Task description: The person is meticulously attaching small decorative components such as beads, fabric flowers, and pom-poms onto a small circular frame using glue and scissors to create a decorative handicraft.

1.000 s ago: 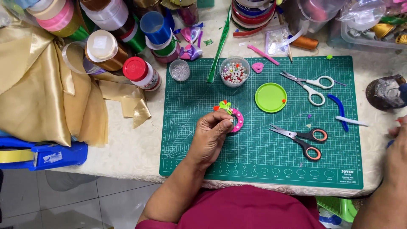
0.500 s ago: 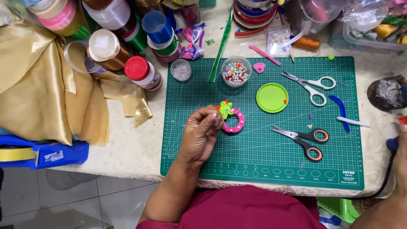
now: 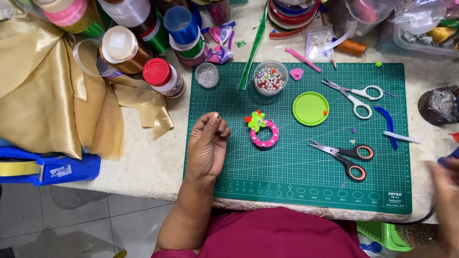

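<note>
Bare mat (image 3: 287, 167) lies between pink ring (image 3: 264, 134) and black-handled scissors (image 3: 342, 154).

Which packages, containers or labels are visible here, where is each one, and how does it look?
Red-capped bottle: left of the mat, lying tilted, white label.
Small round tub: mat's top edge, clear, holding mixed beads.
Smaller clear tub: mat's top-left corner, holding pale beads.
Clear bag: above the mat, flat.
Mat label: bottom-right corner of the green cutting mat, white print.

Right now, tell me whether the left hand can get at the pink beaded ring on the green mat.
Probably yes. The left hand rests on the cutting mat just beside the pink beaded ring, with only bare mat between them.
</note>
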